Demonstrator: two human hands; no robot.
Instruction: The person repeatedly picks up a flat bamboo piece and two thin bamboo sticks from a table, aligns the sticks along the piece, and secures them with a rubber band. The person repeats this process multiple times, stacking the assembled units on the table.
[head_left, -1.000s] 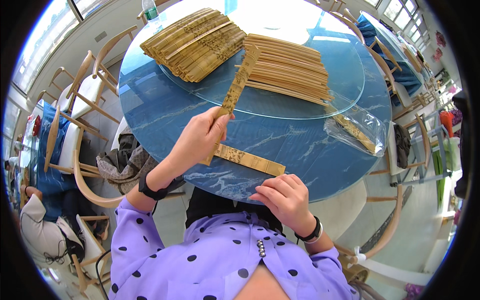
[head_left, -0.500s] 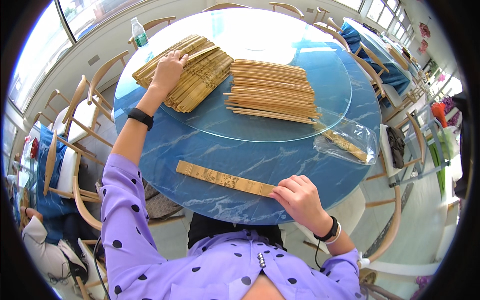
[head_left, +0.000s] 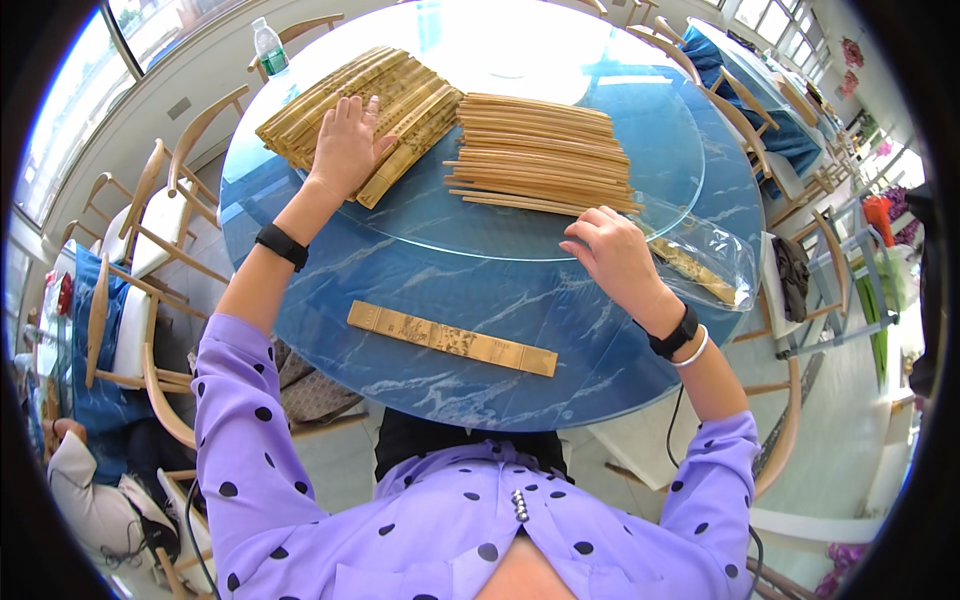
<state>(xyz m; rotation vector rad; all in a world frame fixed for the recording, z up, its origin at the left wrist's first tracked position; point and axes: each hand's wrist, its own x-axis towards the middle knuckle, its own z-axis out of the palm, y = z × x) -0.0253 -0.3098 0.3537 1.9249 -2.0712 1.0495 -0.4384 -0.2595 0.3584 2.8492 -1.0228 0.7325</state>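
My left hand (head_left: 345, 152) lies on a fanned pile of gold patterned paper chopstick sleeves (head_left: 410, 92), its fingers spread and the thumb out to the side. My right hand (head_left: 618, 258) hovers by the near right ends of a stack of wooden chopsticks (head_left: 540, 150). Its fingers are bent and loosely apart, with nothing visible in them. Closer to me, a single gold sleeve (head_left: 452, 338) rests flat on the blue marbled table (head_left: 480, 395), touched by neither hand.
A clear plastic bag (head_left: 738, 255) with a gold sleeve in it lies right of the chopsticks. Both piles rest on a round glass turntable (head_left: 660, 150). A plastic bottle (head_left: 270, 48) stands at the far left edge. Wooden chairs (head_left: 215, 135) surround the table; a seated person (head_left: 85, 500) is at lower left.
My right hand has let go of the single sleeve's end and moved up to the chopsticks. My left hand has opened out on the pile, where the top sleeves have shifted.
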